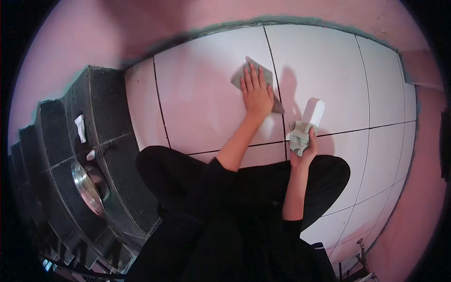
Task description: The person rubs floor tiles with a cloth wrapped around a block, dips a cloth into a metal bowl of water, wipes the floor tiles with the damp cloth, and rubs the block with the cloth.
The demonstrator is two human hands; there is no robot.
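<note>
My left hand lies flat on a grey-green cloth spread on the white tiled floor, its fingers stretched out over it. One corner of that cloth shows past the wrist side. Closer to my right knee, my right hand is closed round a crumpled pale green cloth. From this cloth sticks out a smooth white oblong object with bevelled edges, perhaps a bottle or container. Its lower end is hidden by the cloth, and so are some of my right fingers.
I sit cross-legged on the tiles. Dark steps drop away on the left, bearing a shiny metal bowl and a crumpled white piece. A pink wall borders the floor ahead. Metal fittings are at lower right.
</note>
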